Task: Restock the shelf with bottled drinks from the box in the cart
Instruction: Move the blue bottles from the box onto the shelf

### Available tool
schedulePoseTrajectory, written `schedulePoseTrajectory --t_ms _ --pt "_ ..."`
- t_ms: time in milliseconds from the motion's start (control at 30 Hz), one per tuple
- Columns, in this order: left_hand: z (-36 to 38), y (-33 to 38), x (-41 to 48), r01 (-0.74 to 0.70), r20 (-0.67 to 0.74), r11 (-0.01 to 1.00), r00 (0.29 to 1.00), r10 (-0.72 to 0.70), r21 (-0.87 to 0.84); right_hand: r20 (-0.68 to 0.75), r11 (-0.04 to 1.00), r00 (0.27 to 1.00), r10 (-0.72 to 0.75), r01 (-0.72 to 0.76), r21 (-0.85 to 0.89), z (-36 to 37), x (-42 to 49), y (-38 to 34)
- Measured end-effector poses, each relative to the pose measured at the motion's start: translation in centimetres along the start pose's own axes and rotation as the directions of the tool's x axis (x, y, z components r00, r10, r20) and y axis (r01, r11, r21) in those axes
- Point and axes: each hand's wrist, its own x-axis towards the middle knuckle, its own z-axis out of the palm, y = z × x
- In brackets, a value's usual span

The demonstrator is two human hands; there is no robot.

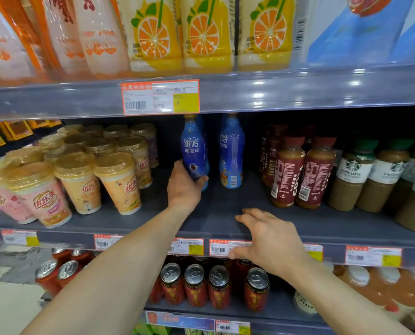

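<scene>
Two blue coffee bottles stand upright deep on the middle shelf. My left hand is wrapped around the lower part of the left blue bottle. The right blue bottle stands free, a small gap away from it. My right hand hovers over the shelf's front edge with fingers spread and nothing in it. The box and the cart are out of view.
Milk-tea cups crowd the shelf's left side. Dark red coffee bottles and latte bottles fill the right. Orange-drink bottles stand on the shelf above, red cans on the shelf below. Bare shelf lies before the blue bottles.
</scene>
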Motion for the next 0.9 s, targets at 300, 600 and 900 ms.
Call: schedulePoseTrajectory --t_ms 300,600,900 --pt "1.2 -0.1 0.9 -0.016 -0.036 1.0 0.999 0.016 -0.008 -0.013 1.0 1.0 -0.019 0.019 0.018 0.0 0.0 0.1" --pt "-0.5 0.4 -0.2 0.012 0.013 1.0 1.0 -0.013 0.02 -0.012 1.0 1.0 -0.019 0.019 0.008 -0.1 -0.1 -0.1" --pt "-5.9 1.1 -10.5 -0.369 0.182 0.908 0.924 0.336 0.197 0.082 1.0 0.996 0.021 -0.022 0.008 -1.4 -0.3 -1.2"
